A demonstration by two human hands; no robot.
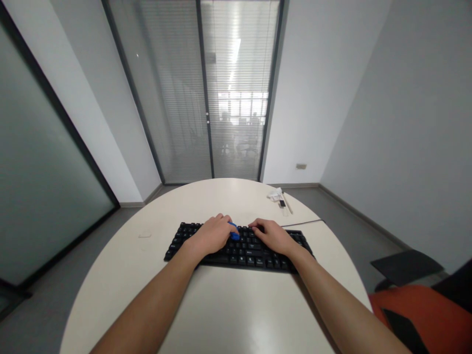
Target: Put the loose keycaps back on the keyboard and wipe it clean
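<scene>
A black keyboard (254,253) lies flat on the round white table (228,305), its keys facing up. Over its left-middle keys is my left hand (212,233), back of the hand upward, fingers closed around a small bright blue thing (234,233). Only part of that blue thing shows at the fingertips, pressed against the keys; I cannot tell its kind. My right hand (275,236) rests across the right side of the keyboard, with its curled fingers at the far edge and its thumb bent over the keys. Both palms are hidden.
A cable (306,222) runs from behind the keyboard toward the table's right edge. Near the far right rim lie a crumpled white wrapper (275,194), a small black piece (282,203) and a thin pale stick (287,202). An orange chair (420,314) stands at the right.
</scene>
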